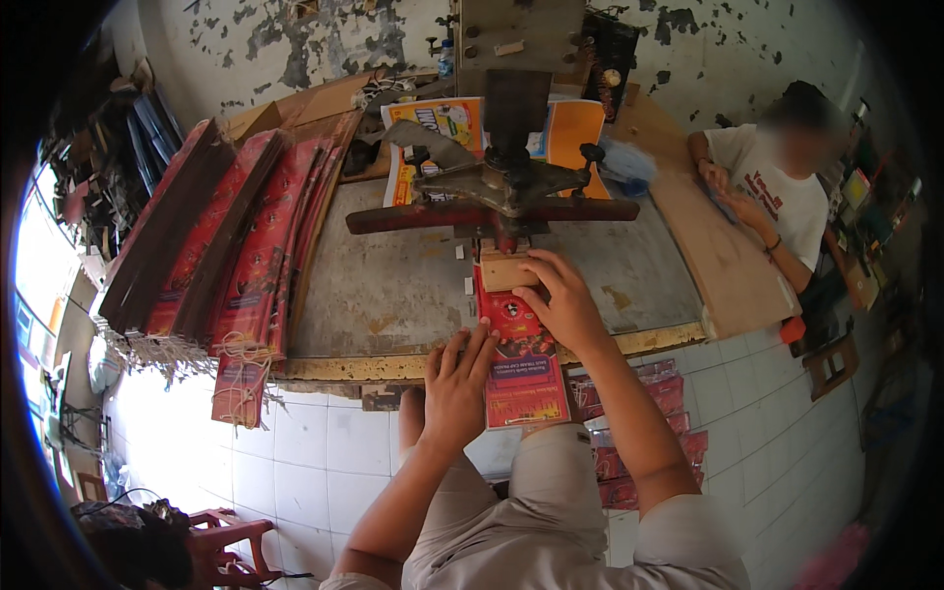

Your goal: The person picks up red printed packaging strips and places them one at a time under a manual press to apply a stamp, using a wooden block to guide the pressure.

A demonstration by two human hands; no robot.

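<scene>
Head view: the left hand [455,385] lies flat, fingers together and stretched out, pressing the near end of a red printed flat pack [518,354] that overhangs the near edge of the surface [393,295]. The right hand [563,300] rests over the pack's far end, fingers curled down beside a small wooden block [504,270]; I cannot tell whether they grip the pack or only steady it. The pack sits under the head of a dark iron press [501,187] with a long reddish cross bar.

As a judgement, much work looks done and some left: tall bundles of red packs [236,246] lean along the left edge, and more lie on the white tiled floor [649,423] by the knee.

The surface is worn, stained grey metal sheet with a yellowish rim; the packs are glossy thin card, the block raw wood. A second person [777,187] sits at the right corner, over a plywood board [723,256].
</scene>
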